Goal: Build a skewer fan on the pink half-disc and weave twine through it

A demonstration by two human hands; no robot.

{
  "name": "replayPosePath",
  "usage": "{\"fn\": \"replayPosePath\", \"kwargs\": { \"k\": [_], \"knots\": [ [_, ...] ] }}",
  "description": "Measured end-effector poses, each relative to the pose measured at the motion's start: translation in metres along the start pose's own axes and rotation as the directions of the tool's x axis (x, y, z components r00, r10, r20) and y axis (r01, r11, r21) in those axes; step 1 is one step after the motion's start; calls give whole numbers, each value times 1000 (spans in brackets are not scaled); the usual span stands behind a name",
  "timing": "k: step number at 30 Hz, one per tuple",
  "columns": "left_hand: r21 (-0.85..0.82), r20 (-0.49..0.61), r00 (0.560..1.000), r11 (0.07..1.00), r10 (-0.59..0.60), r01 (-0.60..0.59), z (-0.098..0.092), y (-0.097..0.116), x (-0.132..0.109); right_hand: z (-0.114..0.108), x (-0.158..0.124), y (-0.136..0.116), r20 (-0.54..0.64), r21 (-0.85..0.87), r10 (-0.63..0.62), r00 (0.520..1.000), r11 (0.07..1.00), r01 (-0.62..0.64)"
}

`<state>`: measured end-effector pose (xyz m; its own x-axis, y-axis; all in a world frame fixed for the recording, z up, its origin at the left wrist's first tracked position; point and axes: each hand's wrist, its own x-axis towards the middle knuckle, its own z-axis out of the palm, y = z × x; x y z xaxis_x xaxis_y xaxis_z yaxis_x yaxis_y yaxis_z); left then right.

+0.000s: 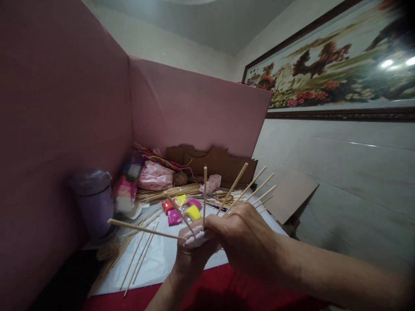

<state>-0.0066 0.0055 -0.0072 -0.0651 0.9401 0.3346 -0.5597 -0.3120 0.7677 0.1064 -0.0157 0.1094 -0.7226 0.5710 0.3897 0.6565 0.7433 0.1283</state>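
My left hand is closed round a pale pink-white lump of clay with several thin wooden sticks stuck in it, fanning out up, left and right. My right hand is closed over the right side of the lump, fingers pinched at the base of the sticks. Both hands are raised above a white sheet on the table. What the right fingertips grip is partly hidden.
Loose sticks lie on the white sheet. Behind are coloured clay packets, a stick bundle, a twine ball, a pink cloth bundle, a purple jar, cardboard pieces. Pink boards wall the left and back.
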Motion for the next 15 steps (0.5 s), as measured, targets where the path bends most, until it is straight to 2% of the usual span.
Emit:
{"fn": "replayPosePath", "kwargs": {
  "k": [2,5,7,8,9,10,11,12,13,14,15],
  "knots": [
    [1,-34,999,1000,-16,16,-5,-3,3,2,-2,1,-67,17,-15,998,1000,16],
    [-30,-140,990,1000,2,-6,-11,-3,9,14,-16,-4,-305,127,-33,952,989,75],
    [-87,-210,978,996,1,-20,-13,0,13,37,-34,-15,-426,322,78,902,944,71],
    [-129,-251,968,991,-11,-22,-13,2,15,53,-44,-21,-398,441,164,902,897,32],
    [-172,-286,958,985,-30,-20,-13,4,16,72,-53,-28,-311,566,234,921,824,-18],
    [-214,-317,947,977,-53,-17,-12,5,18,92,-60,-34,-193,692,287,938,717,-77],
    [-252,-340,937,968,-75,-14,-11,7,19,112,-65,-39,-63,805,401,914,561,-190],
    [-285,-348,933,958,-96,-8,-9,8,19,129,-67,-43,61,893,489,870,363,-266],
    [-313,-349,930,950,-117,2,-8,9,20,144,-66,-45,162,944,558,814,152,-292],
    [-336,-348,927,942,-138,14,-7,9,20,154,-62,-45,222,964,598,770,-17,-265],
    [-355,-347,925,935,-156,24,-6,10,20,160,-56,-44,206,977,637,743,-90,-194]
  ]
}}
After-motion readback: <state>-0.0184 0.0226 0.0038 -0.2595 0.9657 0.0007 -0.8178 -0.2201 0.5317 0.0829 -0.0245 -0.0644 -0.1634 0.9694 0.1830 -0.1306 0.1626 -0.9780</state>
